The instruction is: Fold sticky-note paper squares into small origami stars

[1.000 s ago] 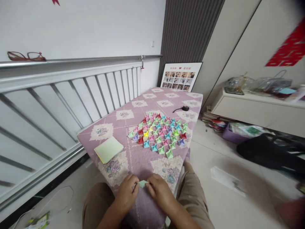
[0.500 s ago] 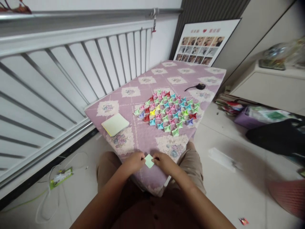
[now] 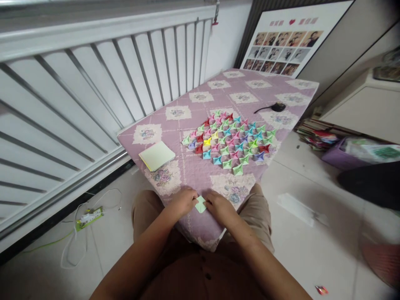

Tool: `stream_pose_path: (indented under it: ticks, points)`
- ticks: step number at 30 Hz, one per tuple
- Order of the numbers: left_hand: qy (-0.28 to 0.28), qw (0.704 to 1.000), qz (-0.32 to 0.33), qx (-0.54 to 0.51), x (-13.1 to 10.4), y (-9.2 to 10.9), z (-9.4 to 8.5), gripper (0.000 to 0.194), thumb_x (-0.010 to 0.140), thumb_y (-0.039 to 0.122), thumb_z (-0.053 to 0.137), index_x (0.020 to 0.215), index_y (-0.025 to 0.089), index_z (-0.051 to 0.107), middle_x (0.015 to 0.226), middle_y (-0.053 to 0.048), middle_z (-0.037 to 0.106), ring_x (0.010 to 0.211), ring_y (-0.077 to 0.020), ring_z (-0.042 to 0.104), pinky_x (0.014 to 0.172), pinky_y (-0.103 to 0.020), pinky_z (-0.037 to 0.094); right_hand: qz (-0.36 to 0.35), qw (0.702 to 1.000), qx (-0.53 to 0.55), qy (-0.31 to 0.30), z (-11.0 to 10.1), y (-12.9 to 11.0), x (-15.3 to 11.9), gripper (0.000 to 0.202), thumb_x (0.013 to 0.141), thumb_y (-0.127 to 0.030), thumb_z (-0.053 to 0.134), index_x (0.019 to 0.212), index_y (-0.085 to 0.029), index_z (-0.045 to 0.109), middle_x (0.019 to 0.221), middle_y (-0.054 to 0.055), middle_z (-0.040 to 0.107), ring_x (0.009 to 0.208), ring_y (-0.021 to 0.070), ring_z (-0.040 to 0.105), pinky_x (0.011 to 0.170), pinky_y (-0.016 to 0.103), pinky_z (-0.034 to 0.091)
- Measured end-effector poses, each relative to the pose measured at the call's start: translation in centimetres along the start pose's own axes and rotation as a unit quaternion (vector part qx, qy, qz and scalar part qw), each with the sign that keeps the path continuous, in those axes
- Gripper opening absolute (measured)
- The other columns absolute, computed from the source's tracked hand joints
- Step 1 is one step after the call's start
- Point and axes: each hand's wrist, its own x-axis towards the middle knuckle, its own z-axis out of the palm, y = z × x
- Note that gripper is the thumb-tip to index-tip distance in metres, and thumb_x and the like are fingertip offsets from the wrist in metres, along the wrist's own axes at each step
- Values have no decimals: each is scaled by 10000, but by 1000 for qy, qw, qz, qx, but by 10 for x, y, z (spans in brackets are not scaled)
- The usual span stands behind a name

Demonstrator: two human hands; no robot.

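A small pale green folded paper [image 3: 200, 204] lies diamond-wise at the near corner of the table, with fold lines meeting near its middle. Its left corner is pinched by my left hand [image 3: 185, 201], its right corner by my right hand [image 3: 218, 206]. Farther up the cloth, several rows of folded paper pieces [image 3: 235, 141] stand in green, pink, blue, red, yellow and purple. To the left rests a stack of pale yellow paper sheets [image 3: 156, 156].
A floral purple tablecloth [image 3: 196, 177] covers the table. A black object with a short cable [image 3: 278, 107] lies toward the back right. A white radiator [image 3: 103, 79] runs along the left side. On the floor sits a power strip [image 3: 90, 217] with white cables.
The paper now shows crease lines and folded flaps where its face looked plain before. Both hands still pinch its sides. The whole view has shifted slightly.
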Motion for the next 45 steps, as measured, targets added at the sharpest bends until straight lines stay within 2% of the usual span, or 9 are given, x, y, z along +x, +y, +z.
stream_pose_path:
  ticks: [4,11,21,25,29,36,41,45]
  points:
    - [9,1000,14,9,-2,0,0,139,861,252,522,896,199,646,948,-42,618,891,-188,559,764,-276,414,-38,998,-58,6,-3,2,3,112,845,-179,523,791,-183,621,847,40,592,806,159,553,722,263,392]
    - [18,999,21,26,-7,0,4,142,886,238,496,923,203,628,982,-50,588,919,-195,547,797,-296,422,-104,993,-55,4,-1,12,10,115,840,-144,527,811,-191,627,816,21,597,780,147,558,705,249,405]
    - [23,998,33,53,-12,-5,11,174,920,230,447,989,228,607,1015,-32,565,925,-182,539,795,-293,423,-140,986,-84,28,4,17,6,161,888,-185,482,831,-205,632,826,29,598,786,152,563,693,250,414]
    - [41,995,40,86,-16,-7,17,216,944,259,412,987,220,620,1012,-45,565,900,-183,534,797,-304,420,-159,974,-149,60,12,18,0,271,939,-229,410,766,-201,617,785,38,577,771,160,534,714,269,410]
    - [53,991,61,108,-20,-9,20,238,952,267,407,970,220,639,994,-40,569,917,-182,513,827,-303,406,-175,965,-182,65,16,17,-6,264,933,-212,422,756,-198,617,773,46,565,780,181,503,738,296,400]
    - [52,989,92,106,-24,-14,27,245,955,256,411,1012,231,647,1014,-45,574,977,-202,482,875,-331,383,-201,961,-183,52,12,16,-13,222,926,-190,443,890,-207,661,811,49,569,820,195,482,756,310,387]
    - [70,979,122,149,-26,-17,31,265,965,251,385,1026,218,641,998,-57,582,933,-206,486,831,-326,392,-208,952,-220,41,11,15,-14,211,927,-199,457,974,-207,663,840,52,583,843,201,486,782,312,394]
    - [82,977,141,138,-29,-18,32,261,966,239,385,1035,208,636,978,-56,580,902,-203,490,808,-326,387,-213,953,-214,36,11,17,-16,235,934,-209,451,1030,-212,665,836,55,592,851,206,497,789,325,405]
